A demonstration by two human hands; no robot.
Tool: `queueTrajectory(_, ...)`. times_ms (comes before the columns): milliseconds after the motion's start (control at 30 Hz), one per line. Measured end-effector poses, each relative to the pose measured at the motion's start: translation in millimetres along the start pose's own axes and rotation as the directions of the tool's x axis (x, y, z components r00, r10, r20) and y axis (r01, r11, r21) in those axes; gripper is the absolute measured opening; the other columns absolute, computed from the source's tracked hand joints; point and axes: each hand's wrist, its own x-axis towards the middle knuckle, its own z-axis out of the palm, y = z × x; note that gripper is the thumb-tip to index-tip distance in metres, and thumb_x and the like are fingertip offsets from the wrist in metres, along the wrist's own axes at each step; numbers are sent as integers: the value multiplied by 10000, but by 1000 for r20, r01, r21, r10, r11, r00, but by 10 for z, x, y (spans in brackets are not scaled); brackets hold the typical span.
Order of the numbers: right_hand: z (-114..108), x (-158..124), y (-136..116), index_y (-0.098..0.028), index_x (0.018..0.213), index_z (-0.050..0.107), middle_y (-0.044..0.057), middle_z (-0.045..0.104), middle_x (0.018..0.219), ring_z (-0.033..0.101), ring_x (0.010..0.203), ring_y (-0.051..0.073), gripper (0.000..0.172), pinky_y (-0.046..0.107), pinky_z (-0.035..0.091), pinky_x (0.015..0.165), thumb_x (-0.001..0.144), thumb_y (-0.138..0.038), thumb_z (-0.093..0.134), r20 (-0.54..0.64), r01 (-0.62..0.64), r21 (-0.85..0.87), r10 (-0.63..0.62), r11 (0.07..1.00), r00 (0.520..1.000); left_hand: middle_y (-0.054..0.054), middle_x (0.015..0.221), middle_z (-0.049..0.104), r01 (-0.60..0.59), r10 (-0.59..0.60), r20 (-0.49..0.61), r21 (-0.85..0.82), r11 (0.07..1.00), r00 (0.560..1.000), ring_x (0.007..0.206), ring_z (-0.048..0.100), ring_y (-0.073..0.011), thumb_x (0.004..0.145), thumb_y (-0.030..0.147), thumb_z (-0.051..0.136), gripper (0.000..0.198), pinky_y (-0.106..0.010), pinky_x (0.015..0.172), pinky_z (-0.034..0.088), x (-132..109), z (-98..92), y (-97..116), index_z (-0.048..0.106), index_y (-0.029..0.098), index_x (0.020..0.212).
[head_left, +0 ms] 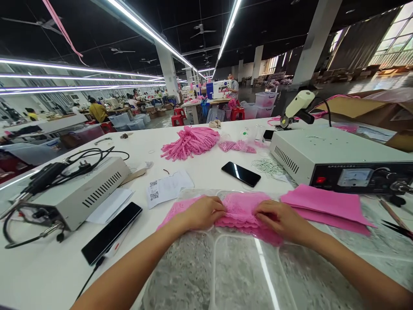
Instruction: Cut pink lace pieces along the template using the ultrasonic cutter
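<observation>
A stack of pink lace fabric [240, 209] with a scalloped front edge lies in front of me on a clear, glossy plastic sheet [245, 271]. My left hand [206, 212] pinches the stack's left side between thumb and fingers. On its right side, my right hand [277, 217] grips the fabric with curled fingers. More pink lace [176, 209] spreads out to the left, partly beneath my left wrist. Folded pink fabric pieces [325, 204] lie just right of my right hand.
Grey machine boxes stand left [80, 189] and right [342, 150]. Phones lie beyond the lace [241, 173] and at left [112, 230]. A pink strip bundle [192, 142], printed paper [169, 188] and white cord [269, 167] are farther back; scissors [398, 228] lie far right.
</observation>
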Motion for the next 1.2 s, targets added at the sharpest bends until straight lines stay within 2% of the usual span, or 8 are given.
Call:
queueTrajectory(300,50,-33,-163,-199,883,666,83,693,897,635,796,252,289,353,487,656,811,-476,632,-92,-68,-197,51,978,994,-27,863,679,34,-32,-105,14,999,994,767,633,-137,863,128,507,223,-231,728,478,130,-159,117,697,179,757)
queueTrajectory(433,150,1,-144,-175,855,659,94,678,824,633,756,256,152,341,481,601,843,-270,541,-194,-90,-306,31,948,981,-48,891,681,25,-15,-215,43,999,976,812,635,-154,873,121,486,213,-264,763,495,176,-200,191,677,165,790)
queueTrajectory(600,67,-214,-23,-179,1009,680,102,705,959,665,847,220,320,334,543,682,874,-102,400,-276,41,-348,-144,937,950,-75,1067,672,-76,101,-283,98,992,954,970,624,-188,882,134,469,188,-342,879,488,-7,-119,339,638,178,813)
queueTrajectory(700,65,-533,-35,-183,1068,677,103,711,969,676,840,203,344,324,566,688,917,-103,379,-301,129,-353,-243,927,922,-83,1125,666,-195,225,-239,144,970,945,1038,616,-197,860,112,468,170,-362,927,475,-241,46,457,615,173,798)
queueTrajectory(800,177,-839,-144,-197,1126,658,84,721,943,683,806,186,355,304,583,676,907,-71,408,-268,236,-349,-338,907,902,-87,1198,648,-343,374,-104,230,911,922,1150,574,-220,824,113,494,126,-393,1047,415,-495,245,534,608,157,796)
queueTrajectory(900,286,-1003,-315,-182,1171,636,85,727,951,686,847,188,414,312,590,739,872,-21,399,-191,342,-327,-415,881,889,-79,1257,625,-388,394,37,283,877,918,1222,528,-237,811,164,540,86,-402,1125,347,-719,358,557,625,156,821)
queueTrajectory(1067,232,-988,-477,-193,1127,640,78,726,966,685,879,195,409,320,585,788,830,-15,424,-83,415,-209,-439,886,895,-115,1208,641,-387,360,143,304,871,922,1134,581,-256,784,201,561,112,-410,1111,361,-996,237,576,646,149,833)
queueTrajectory(1200,203,-778,-429,-213,1094,618,58,705,912,671,796,163,331,263,565,677,879,-47,428,-186,345,-144,-368,927,911,-93,997,678,-305,279,135,244,921,951,969,622,-235,773,228,573,55,-411,1020,433,-1121,104,615,614,192,768)
